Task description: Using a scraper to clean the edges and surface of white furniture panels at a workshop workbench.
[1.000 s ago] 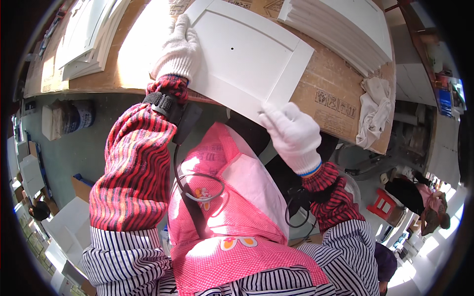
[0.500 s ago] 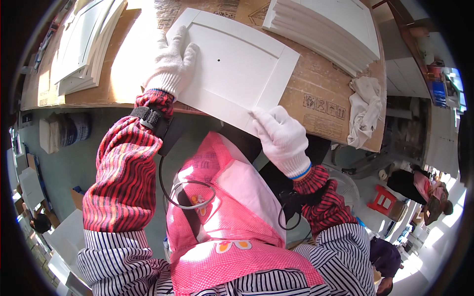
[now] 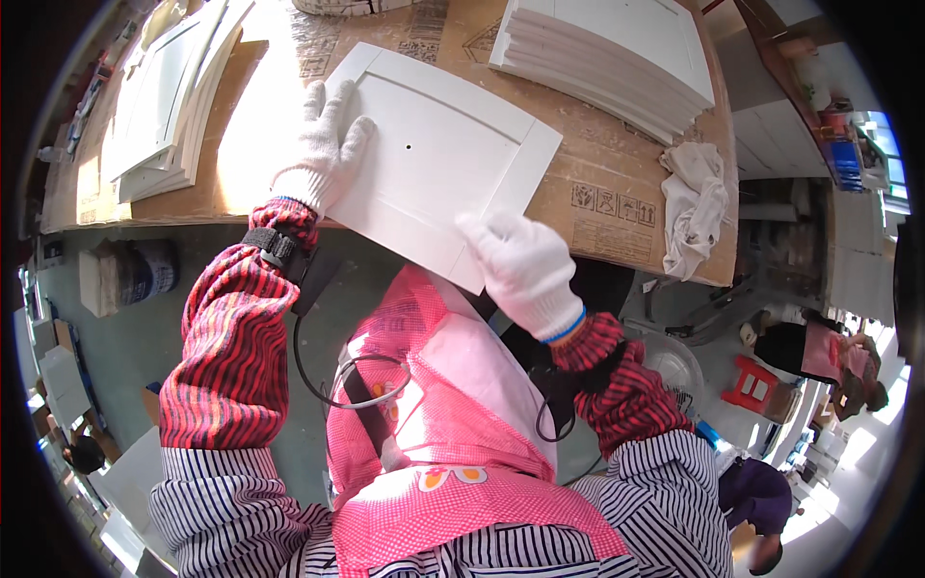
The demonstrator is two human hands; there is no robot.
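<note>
A white framed panel [image 3: 434, 144] with a small dark hole in its recessed middle lies slanted on the cardboard-covered table [image 3: 602, 159], its near corner jutting past the front edge. My left hand [image 3: 323, 154], in a white knit glove, rests on the panel's left side with the fingers spread. My right hand [image 3: 525, 270], gloved alike, is at the near right part of the panel's frame. Its fingers are curled together and slightly blurred; whatever they may hold is hidden.
A stack of white panels [image 3: 617, 58] stands at the back right, another stack [image 3: 164, 111] at the left. A crumpled white cloth [image 3: 696, 207] hangs over the table's right front edge. A red stool [image 3: 747, 385] and two people [image 3: 756, 501] are off to the right.
My right hand has moved left along the panel's frame, away from the corner. The whole view has shifted a little; my left hand stays spread on the panel.
</note>
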